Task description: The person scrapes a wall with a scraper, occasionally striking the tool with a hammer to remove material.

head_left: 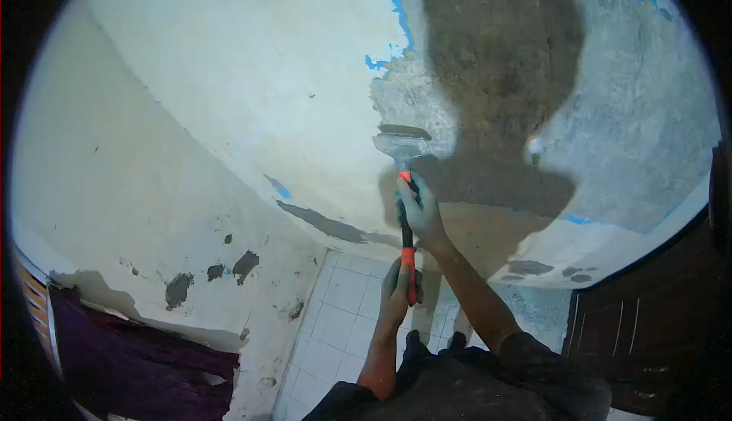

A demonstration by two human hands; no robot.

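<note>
A long-handled scraper [407,215] with a wide metal blade and a black and red handle is held in both hands. My right hand [420,206] wraps the upper handle just below the blade. Lower down, my left hand [398,284] grips the red end. The blade is at the wall [290,131], by the ragged border between cream paint and bare grey plaster [633,116]; whether it touches cannot be made out. Blue paint [395,9] shows along that border.
A dark head-and-shoulders shadow covers part of the plaster. Grey bare patches [179,290] mark the left wall. Purple cloth [145,360] hangs at lower left. Dark wooden furniture or a door [648,306] stands at right. Pale floor tiles [339,310] lie below, around my feet.
</note>
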